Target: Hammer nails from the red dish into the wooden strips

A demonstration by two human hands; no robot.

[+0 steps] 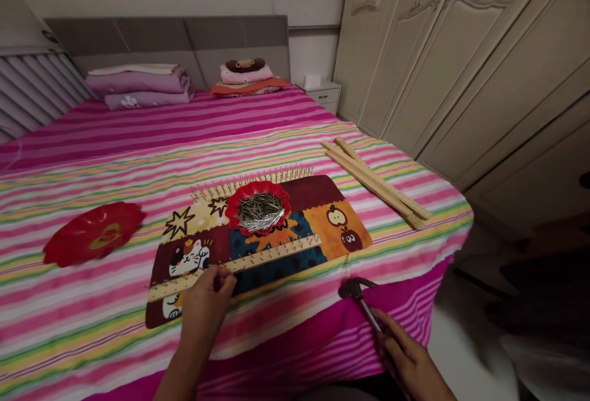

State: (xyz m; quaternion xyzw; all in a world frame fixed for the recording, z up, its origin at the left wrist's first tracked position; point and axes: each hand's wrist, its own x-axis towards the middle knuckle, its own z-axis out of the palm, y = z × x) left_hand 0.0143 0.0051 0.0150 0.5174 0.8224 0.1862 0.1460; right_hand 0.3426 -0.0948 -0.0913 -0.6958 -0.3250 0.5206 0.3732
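My right hand is wrapped round the handle of a claw hammer, its head over the bed's near edge. With fingers pinched together, my left hand rests at a narrow wooden strip; whatever the fingertips hold is hidden. Nails stand along this strip, which lies across a colourful patterned mat. Just behind it on the mat sits a red scalloped dish filled with loose metal nails. Another wooden strip, bristling with upright nails, lies along the mat's far edge.
A red scalloped plate is on the striped bedspread at left. Several wooden strips lie together at right, near the bed's edge. Folded bedding is stacked by the headboard, and wardrobes stand at right.
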